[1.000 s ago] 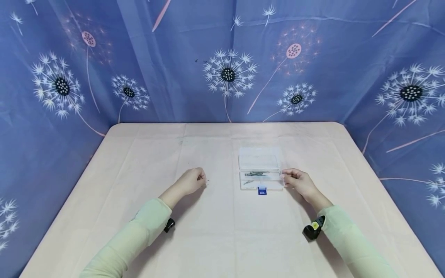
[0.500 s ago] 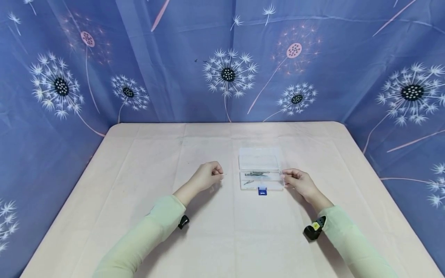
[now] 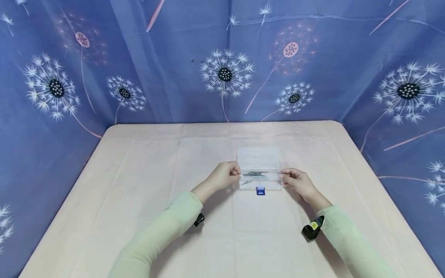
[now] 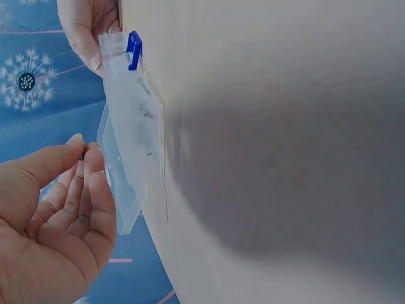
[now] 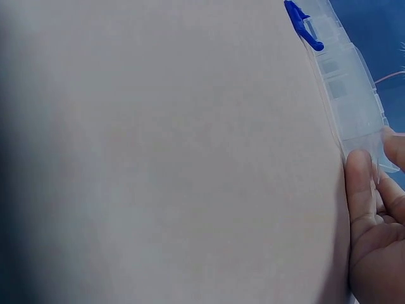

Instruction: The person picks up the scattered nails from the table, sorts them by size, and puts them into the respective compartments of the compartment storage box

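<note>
A clear plastic box with a blue latch stands on the table, its lid raised at the back. Several thin, dark metal pins lie in its rear compartment, and a smaller one in the front one. My left hand is at the box's left side, thumb and forefinger pinching a small thin piece, mostly hidden by the fingertips; I cannot tell its kind. My right hand grips the box's right end wall, thumb on one side and fingers on the other in the right wrist view.
A pale pink cloth covers the table. Blue curtains with a dandelion print rise along the back and both sides. Black wrist cameras hang under both sleeves, close over the cloth.
My left hand has moved right from the left-middle of the table up to the box, still pinching the small piece. The right hand stays on the box; the head view has shifted slightly.
</note>
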{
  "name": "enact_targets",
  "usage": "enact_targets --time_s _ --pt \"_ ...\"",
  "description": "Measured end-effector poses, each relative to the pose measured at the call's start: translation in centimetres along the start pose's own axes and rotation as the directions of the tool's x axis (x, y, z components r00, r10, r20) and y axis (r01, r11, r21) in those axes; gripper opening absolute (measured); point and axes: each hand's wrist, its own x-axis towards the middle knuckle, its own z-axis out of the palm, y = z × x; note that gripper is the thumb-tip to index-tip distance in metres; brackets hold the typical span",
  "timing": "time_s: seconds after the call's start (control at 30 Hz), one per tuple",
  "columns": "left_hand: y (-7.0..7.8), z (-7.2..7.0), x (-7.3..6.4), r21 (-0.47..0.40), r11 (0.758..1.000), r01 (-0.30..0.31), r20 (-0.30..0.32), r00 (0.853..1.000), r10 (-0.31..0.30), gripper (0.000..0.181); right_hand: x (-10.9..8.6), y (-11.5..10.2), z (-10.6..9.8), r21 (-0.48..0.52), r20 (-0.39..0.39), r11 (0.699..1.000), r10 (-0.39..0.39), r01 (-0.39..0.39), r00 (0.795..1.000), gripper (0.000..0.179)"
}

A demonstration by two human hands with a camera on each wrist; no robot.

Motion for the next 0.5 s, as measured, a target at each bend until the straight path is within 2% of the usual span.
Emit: enact_targets --time_s 0.33,0.5 --pt "0.4 1.5 0.8 -0.03 0.999 0.044 0.058 0.997 -0.042 0.008 0.0 -0.1 -0.1 0.008 0.005 1.0 -0.011 0.011 1.0 0.041" --pt "0.0 1.8 0.8 -0.016 0.999 0.05 0.027 0.998 -0.049 0.009 0.0 0.2 -0.1 -0.01 -0.002 1.0 -0.001 0.001 1.0 0.042"
